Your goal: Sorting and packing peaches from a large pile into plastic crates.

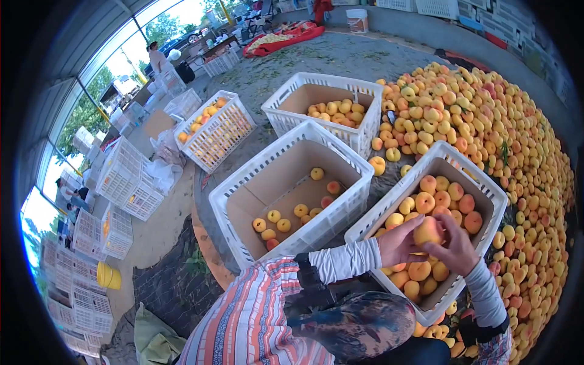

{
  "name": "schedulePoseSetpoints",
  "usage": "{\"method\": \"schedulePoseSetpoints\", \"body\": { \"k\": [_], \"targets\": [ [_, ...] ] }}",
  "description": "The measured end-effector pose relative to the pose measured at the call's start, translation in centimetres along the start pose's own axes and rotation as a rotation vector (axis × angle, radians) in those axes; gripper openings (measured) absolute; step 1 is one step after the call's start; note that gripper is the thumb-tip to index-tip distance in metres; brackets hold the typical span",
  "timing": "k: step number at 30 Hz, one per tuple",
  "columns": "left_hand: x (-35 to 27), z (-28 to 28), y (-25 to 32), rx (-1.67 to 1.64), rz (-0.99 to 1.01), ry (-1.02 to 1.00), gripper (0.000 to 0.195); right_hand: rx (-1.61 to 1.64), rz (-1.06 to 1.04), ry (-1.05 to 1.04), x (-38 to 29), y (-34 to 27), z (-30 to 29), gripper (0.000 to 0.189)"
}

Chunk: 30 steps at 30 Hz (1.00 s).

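Note:
A yellow-red peach (pixel 428 232) is held between both hands, above a white plastic crate (pixel 495 191) lined with cardboard and well filled with peaches. My left hand (pixel 398 242) touches its left side, palm turned up and fingertips on its top. My right hand (pixel 455 244) grips it from the right with thumb and fingers. Beside this crate, on the left, a larger-looking lined crate (pixel 223 196) holds several peaches scattered over its bottom. Behind that, another lined crate (pixel 278 98) has a layer of peaches at its far end. A big heap of loose peaches (pixel 492 118) lies to the right.
A slatted crate of peaches (pixel 219 137) stands further left, near crumpled plastic bags (pixel 164 169). Stacked white crates (pixel 123 173) and a yellow bucket (pixel 108 276) line the left side. A person (pixel 157 59) stands in the back. A red cloth (pixel 292 39) lies on the floor there.

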<state>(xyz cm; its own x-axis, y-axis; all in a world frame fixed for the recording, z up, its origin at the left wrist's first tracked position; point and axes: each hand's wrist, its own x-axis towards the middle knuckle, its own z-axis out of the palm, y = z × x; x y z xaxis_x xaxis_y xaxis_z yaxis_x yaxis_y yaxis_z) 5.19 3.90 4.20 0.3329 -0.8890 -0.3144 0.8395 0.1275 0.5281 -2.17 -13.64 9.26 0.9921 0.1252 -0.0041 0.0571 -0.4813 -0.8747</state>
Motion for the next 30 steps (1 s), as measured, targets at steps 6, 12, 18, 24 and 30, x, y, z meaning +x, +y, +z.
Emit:
{"method": "schedulePoseSetpoints", "body": {
  "k": [6, 12, 18, 24, 30],
  "targets": [
    [-8.2, -7.8, 1.4, -0.531, 0.194, 0.216, 0.049, -0.295, -0.032, -0.093, 1.0, -4.3, 2.0, 0.066],
    [-21.1, -20.8, 22.7, -0.511, 0.921, 0.382, 0.079, 0.025, 0.193, 0.210, -3.8, 0.0, -5.0, 0.050],
    [-28.3, -24.1, 34.0, -0.082, 1.026, 0.859, 0.091, 0.192, 0.336, 0.422, -8.7, 1.0, -6.6, 0.044],
    [-25.4, -26.6, 22.0, 0.418, 0.601, 0.927, 0.074, 0.095, 0.517, 0.558, -15.5, 4.9, -4.7, 0.045],
    [-24.0, -27.3, 14.4, 0.675, 0.356, 0.885, 0.062, 0.172, 0.669, 0.569, -21.1, 10.8, 0.3, 0.044]
  ]
}}
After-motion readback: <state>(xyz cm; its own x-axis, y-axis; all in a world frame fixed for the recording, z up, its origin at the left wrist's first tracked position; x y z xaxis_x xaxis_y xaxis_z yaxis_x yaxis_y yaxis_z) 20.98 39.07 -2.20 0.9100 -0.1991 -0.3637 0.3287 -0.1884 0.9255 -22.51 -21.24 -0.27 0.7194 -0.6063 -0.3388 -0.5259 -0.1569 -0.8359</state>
